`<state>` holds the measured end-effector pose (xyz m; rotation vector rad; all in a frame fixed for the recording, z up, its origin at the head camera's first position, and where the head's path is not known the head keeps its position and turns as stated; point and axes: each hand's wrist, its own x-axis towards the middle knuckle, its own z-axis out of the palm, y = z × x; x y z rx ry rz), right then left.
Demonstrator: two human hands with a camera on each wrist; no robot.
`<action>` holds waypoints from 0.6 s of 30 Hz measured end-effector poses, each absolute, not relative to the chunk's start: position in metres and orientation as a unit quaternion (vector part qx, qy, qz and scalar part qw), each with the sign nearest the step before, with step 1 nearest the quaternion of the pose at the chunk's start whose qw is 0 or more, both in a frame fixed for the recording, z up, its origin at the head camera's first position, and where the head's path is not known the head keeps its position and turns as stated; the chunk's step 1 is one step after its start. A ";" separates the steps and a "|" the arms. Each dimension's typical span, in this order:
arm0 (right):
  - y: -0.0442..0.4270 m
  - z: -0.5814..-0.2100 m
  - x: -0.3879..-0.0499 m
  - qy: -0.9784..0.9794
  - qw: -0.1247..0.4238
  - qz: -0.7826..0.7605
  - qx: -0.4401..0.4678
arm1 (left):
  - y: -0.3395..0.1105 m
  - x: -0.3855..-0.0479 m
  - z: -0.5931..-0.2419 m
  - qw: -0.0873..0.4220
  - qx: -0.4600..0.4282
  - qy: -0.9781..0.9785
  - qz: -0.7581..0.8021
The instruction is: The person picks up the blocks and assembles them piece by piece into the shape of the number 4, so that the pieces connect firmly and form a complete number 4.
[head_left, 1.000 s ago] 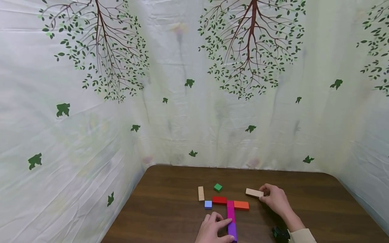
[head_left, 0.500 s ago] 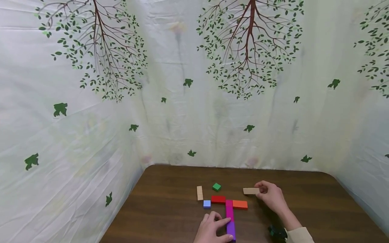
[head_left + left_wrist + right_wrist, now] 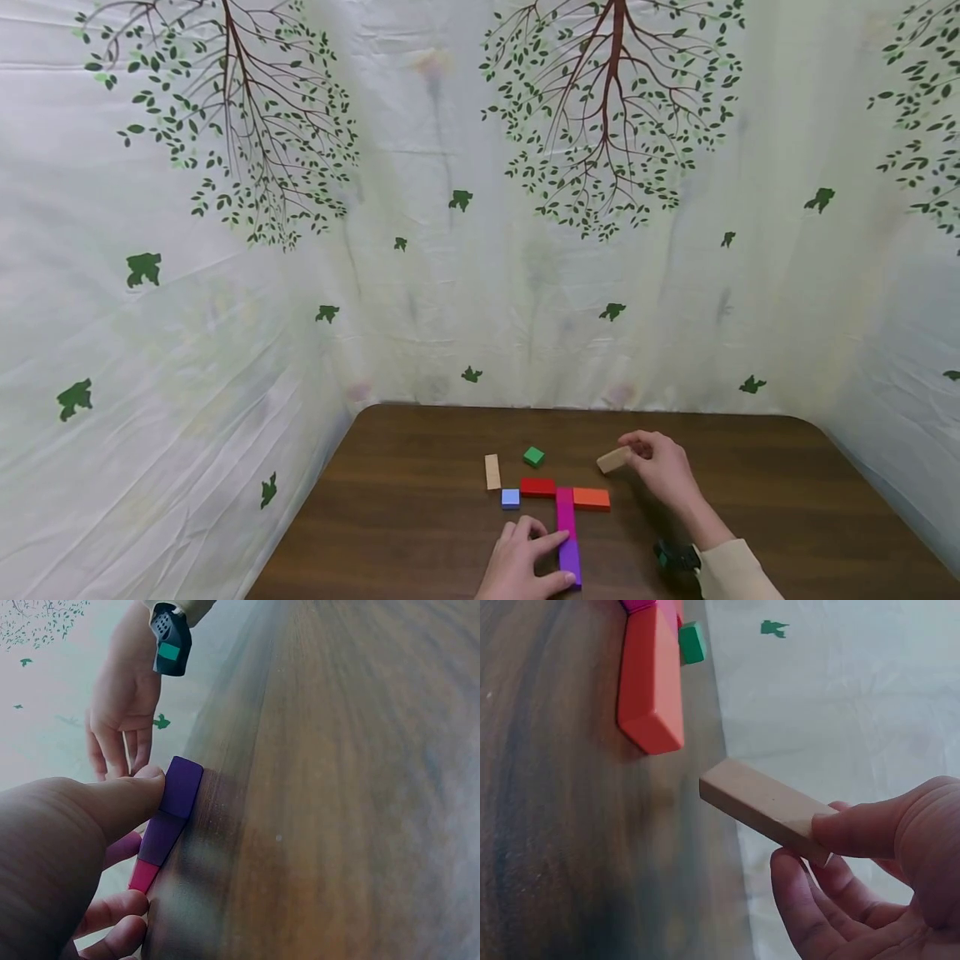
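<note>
Pale wooden oblong block (image 3: 613, 460), in the lower right of the head view, pinched at one end between thumb and fingers of the right hand (image 3: 663, 471); its free end points towards the lower left. Whether that end meets the dark brown wooden worktop (image 3: 420, 508) cannot be told. In the right wrist view the block lies aslant, well apart from the orange oblong block (image 3: 591, 499).

Left hand (image 3: 521, 560), bottom centre: thumb and index finger spread apart, both tips touching the purple oblong block (image 3: 569, 563), the index tip close to where it adjoins the magenta oblong block (image 3: 566, 518) above. At the upper end of the magenta block, the red oblong block (image 3: 537, 488) extends leftward and the orange block rightward. Just beside the red block's left end sits a small light-blue block (image 3: 511, 499); a second pale wooden block (image 3: 492, 472) and a small green block (image 3: 533, 457) lie higher in the frame.
</note>
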<state>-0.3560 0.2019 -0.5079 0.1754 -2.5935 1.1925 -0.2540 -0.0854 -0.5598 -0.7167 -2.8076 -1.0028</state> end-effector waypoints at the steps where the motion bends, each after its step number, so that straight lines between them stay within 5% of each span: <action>1: 0.202 -0.507 -0.356 -0.898 0.142 0.412 0.062 | -0.085 -0.254 -0.560 0.037 -0.233 -0.915 -0.326; 18: 0.180 -0.494 -0.361 -0.896 0.143 0.412 0.084 | -0.085 -0.254 -0.559 0.021 -0.229 -0.914 -0.334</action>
